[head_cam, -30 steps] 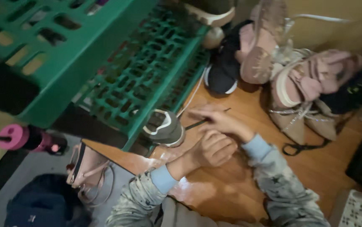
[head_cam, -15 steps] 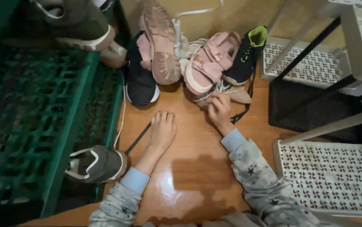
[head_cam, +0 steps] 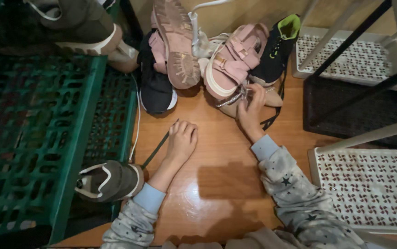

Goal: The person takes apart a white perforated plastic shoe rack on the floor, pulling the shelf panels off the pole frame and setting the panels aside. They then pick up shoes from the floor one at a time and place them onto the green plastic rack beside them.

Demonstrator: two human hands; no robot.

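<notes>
Wooden floor (head_cam: 217,184) lies under us, shoes piled at the wall. Our right hand (head_cam: 253,107) curls its fingers around the beige shoe (head_cam: 272,97) under the pink sandal (head_cam: 230,62). Our left hand (head_cam: 181,140) rests flat, fingers spread loosely, touching a dark lace (head_cam: 158,147) beside the green crate (head_cam: 65,138).

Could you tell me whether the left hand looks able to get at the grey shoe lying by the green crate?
Probably yes: the left hand rests flat on the wooden floor, empty, and nothing lies between it and the grey shoe beside the green crate.
</notes>
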